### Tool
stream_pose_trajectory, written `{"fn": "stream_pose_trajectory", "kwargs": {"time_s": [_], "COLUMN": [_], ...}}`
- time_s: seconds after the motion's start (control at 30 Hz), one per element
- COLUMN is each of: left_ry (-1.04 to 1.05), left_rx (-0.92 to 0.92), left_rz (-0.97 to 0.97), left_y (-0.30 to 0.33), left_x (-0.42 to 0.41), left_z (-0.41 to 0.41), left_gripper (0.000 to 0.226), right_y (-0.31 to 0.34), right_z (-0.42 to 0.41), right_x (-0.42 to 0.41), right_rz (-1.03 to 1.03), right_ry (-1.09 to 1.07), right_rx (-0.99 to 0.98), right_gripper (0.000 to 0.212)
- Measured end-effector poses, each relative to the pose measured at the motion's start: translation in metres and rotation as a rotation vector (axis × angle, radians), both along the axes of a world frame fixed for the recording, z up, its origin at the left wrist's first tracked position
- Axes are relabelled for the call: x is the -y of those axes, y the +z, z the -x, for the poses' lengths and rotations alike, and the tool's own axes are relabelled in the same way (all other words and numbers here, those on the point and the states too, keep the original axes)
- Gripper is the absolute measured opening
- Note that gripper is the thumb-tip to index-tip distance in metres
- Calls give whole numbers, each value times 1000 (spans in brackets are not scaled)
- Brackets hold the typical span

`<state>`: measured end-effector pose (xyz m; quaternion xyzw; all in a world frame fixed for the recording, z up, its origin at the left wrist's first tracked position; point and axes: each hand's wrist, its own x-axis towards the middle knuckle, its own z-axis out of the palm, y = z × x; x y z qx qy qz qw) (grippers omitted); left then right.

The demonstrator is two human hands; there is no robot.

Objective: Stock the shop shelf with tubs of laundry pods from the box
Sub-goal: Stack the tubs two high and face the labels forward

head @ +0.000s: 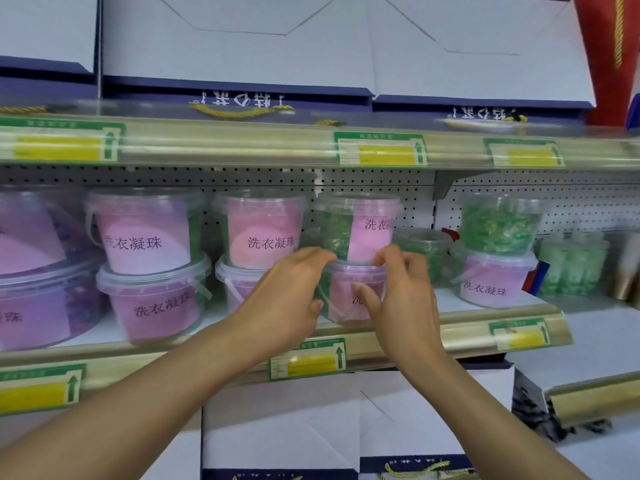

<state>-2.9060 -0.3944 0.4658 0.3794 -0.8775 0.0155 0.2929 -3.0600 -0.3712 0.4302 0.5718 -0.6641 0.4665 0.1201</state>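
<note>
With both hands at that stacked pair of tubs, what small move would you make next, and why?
Probably turn the upper tub a little so its pink label faces front. The label sits off to the right, with green pods showing on the left, while neighbouring tubs face forward. The left hand and right hand are already at its base.

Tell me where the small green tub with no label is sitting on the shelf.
In the head view, the small green tub sits right of centre on the middle shelf, between the stack that the right hand touches and the two-tub stack further right.
</note>
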Motion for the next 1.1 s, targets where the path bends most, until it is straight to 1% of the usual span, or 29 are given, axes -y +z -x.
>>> {"fn": "stream_pose_trajectory", "kwargs": {"time_s": [0.13, 0.2, 0.33, 0.43, 0.53, 0.63, 0.73, 0.83, 0.97, 1.1], "left_ry": [9, 26, 77, 45, -51, -82, -54, 11, 82, 216], "left_rx": [34, 41, 48, 19, -17, -7, 26, 86, 160, 217], "left_rz": [-9, -7, 52, 112, 113, 85, 59, 64, 17, 7], "left_y": [-2, -2, 0, 4, 8, 9, 13, 18, 18, 16], "left_x": [1, -1, -13, -24, -24, -13, 10, 37, 68, 90], "left_z": [1, 2, 13, 32, 62, 98, 136, 174, 216, 242], "left_gripper": [60, 60, 58, 54, 49, 45, 43, 36, 36, 36], "right_y": [-3, -4, -3, -1, 3, 4, 4, 4, 1, -5], "right_z": [13, 29, 71, 107, 140, 164, 181, 192, 200, 205], "right_x": [-8, -17, -36, -42, -41, -34, -28, -25, -19, -16], "right_rz": [-10, -4, 33, 43, -15, -119, -123, -101, -45, 3], "right_ry": [82, 86, -10, -123, -198, -189, -161, -135, -152, -138], "right_rx": [17, 44, 43, 73, 108, 155, 154, 112, 17, -4], "right_gripper": [40, 43, 43, 44, 49, 54, 44, 33, 30, 28]}}
